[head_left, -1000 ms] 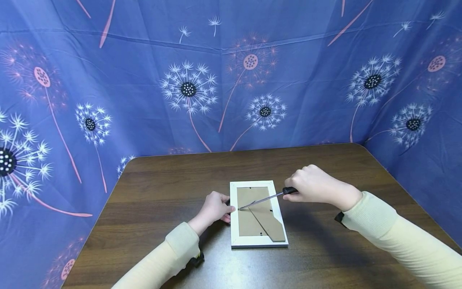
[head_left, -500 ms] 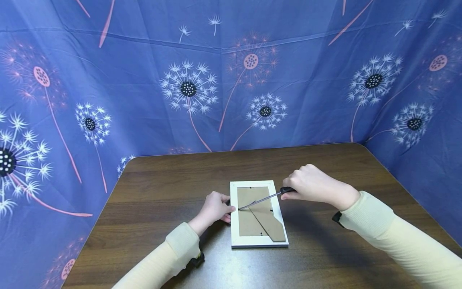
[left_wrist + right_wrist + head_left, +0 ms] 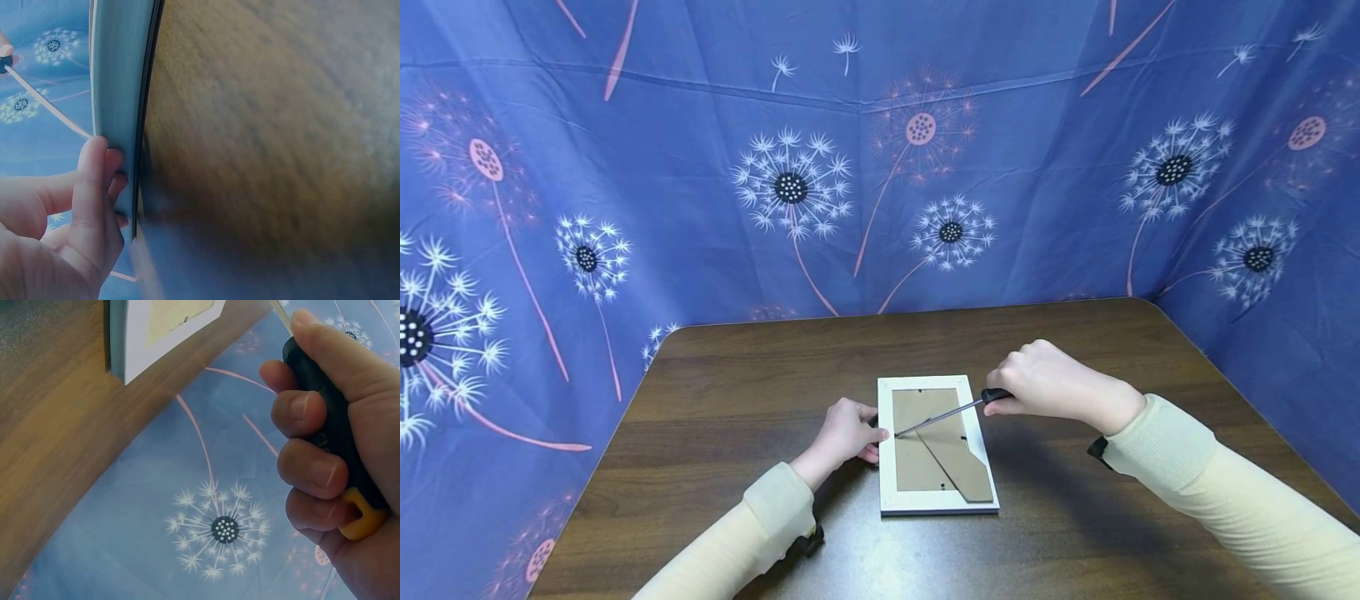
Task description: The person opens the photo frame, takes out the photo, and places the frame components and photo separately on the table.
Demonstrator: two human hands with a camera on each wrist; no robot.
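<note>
A white picture frame lies face down, its brown backing board and slanted easel leg facing up. My left hand holds the frame's left side, thumb on the rim; in the left wrist view its fingers bend against the frame's side. My right hand grips a screwdriver, fingers wrapped round its black handle with a yellow end. The long shaft slants down left across the backing, its tip right at the small dark tab on the left inner edge, near my left thumb.
The frame rests on a brown wood-grain table. A blue cloth with dandelion prints hangs behind the table and along both sides. Small dark tabs show along the frame's other inner edges.
My right hand and the screwdriver handle have shifted slightly left, while the tip keeps to the frame's left inner edge. The left hand and frame look unmoved.
</note>
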